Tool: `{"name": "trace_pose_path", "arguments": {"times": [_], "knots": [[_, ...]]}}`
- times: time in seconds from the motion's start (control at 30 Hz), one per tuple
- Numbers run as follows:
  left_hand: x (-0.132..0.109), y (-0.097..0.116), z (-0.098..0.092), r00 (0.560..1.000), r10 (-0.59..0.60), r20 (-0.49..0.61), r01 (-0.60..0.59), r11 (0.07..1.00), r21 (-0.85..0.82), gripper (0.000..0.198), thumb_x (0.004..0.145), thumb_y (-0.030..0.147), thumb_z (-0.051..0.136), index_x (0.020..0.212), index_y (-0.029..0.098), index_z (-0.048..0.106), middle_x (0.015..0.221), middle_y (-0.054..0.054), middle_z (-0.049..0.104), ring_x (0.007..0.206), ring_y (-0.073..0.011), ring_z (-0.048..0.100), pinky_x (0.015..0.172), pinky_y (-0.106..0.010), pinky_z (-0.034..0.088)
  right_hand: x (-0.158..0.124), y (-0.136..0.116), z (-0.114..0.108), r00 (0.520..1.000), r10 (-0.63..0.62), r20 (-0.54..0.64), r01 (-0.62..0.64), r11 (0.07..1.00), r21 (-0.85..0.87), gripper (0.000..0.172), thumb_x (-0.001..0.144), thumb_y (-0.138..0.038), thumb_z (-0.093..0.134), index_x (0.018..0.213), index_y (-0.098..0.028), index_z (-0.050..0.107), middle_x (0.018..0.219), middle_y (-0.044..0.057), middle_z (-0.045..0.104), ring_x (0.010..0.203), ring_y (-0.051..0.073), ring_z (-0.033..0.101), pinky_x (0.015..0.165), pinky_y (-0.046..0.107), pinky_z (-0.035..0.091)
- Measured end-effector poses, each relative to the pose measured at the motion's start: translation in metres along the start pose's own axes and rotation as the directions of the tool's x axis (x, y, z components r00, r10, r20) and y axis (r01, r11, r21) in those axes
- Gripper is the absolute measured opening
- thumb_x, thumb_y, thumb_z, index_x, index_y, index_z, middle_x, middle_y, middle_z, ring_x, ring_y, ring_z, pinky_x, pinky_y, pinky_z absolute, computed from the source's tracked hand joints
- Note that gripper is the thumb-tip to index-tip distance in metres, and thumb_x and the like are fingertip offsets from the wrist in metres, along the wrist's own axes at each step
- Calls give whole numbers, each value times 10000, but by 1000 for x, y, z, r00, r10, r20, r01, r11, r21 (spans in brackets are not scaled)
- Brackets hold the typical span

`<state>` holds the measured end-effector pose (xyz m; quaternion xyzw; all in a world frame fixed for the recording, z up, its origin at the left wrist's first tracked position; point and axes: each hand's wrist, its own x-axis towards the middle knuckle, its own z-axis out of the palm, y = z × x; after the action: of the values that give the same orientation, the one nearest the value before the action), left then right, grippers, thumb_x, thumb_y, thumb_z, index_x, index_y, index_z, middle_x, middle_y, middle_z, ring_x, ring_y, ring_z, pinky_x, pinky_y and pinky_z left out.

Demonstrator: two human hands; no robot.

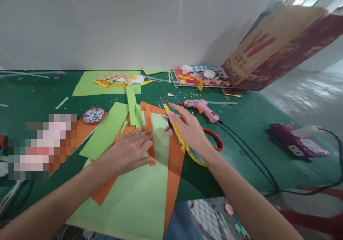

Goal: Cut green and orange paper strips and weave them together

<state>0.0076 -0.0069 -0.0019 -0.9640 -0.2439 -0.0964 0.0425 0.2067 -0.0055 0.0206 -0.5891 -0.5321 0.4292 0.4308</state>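
Observation:
My left hand [134, 149] lies palm down with its fingers spread over paper pieces, touching a narrow orange strip [152, 154] and the ends of green strips [132, 106]. Beneath are a large light green sheet [142, 197] and orange sheets [175, 183]. In my right hand [189, 129] is a yellow utility knife [175, 127], its blade pointing away and slightly left above the paper. Red and yellow loop handles, apparently of scissors [218, 140], show beside and under my right wrist; the rest is mostly hidden. A smaller green sheet [105, 129] lies left of the strips.
A pink glue gun [205, 109] lies right of my right hand, its black cord running to a purple pack [302, 143]. Behind stand decorated paper crafts [200, 75] and a paper bag [257, 47]. At left are a round patterned disc [93, 115] and a blurred-out object [40, 147].

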Motion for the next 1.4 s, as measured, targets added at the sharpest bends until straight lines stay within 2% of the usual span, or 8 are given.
{"name": "trace_pose_path", "arguments": {"times": [0.23,0.43,0.73,0.93,1.03,1.13,1.27,1.4], "knots": [[3,-2,7,999,-27,-21,29,992,122,354,878,420,567,1018,102,637,1250,-190,605,1241,-288,511,1031,-459,414,-4,1,3,1000,-9,-2,8,999,-44,494,876,-393,490,1332,-206,477,583,-29,564,436,107,524,372,197,410],[-1,-2,5,992,94,-89,-87,994,73,495,895,534,458,985,97,672,1140,-159,677,1096,-268,622,993,-406,459,-2,3,1,999,-46,-9,46,998,-52,529,872,-412,495,1344,-175,462,581,-31,558,462,113,536,380,200,413],[1,-18,20,995,-98,-9,98,995,-27,573,939,532,330,1265,109,535,1347,-142,536,1272,-233,483,1117,-422,298,-2,3,2,997,-80,-5,79,988,-131,539,873,-391,481,1355,-151,456,569,-30,574,425,102,489,410,220,412],[1,-17,18,987,-161,20,162,985,-64,477,985,405,320,1279,84,514,1350,-126,537,1285,-213,469,1119,-438,287,-12,2,-7,985,-156,70,170,938,-302,430,887,-418,465,1163,-135,636,593,-4,607,527,131,544,509,244,443],[0,-17,18,993,-115,-15,114,993,-33,431,987,369,343,1231,90,563,1326,-117,559,1264,-214,493,1100,-435,325,-31,9,-15,973,-218,71,226,865,-448,415,904,-379,446,1176,-131,637,706,39,678,616,165,614,578,271,486],[-1,-17,19,996,-38,-83,39,999,9,404,1000,307,314,1155,91,619,1259,-115,614,1188,-210,566,1063,-424,384,-52,23,-22,904,-421,80,376,691,-617,384,914,-333,444,1185,-128,621,993,113,710,862,222,660,727,325,520],[-1,-16,18,990,-1,-144,6,999,33,375,997,252,332,1098,89,654,1190,-109,658,1127,-212,611,1024,-422,442,-70,39,-29,807,-572,149,458,445,-769,326,928,-257,429,1155,-111,612,824,96,706,704,211,646,642,338,513],[0,-16,18,992,-36,-124,35,999,-6,340,989,233,362,1124,111,648,1212,-92,645,1146,-202,598,1019,-405,461,-75,42,-36,753,-596,278,549,337,-765,266,917,-186,415,1080,-121,614,751,68,678,655,181,612,613,316,483]]}}
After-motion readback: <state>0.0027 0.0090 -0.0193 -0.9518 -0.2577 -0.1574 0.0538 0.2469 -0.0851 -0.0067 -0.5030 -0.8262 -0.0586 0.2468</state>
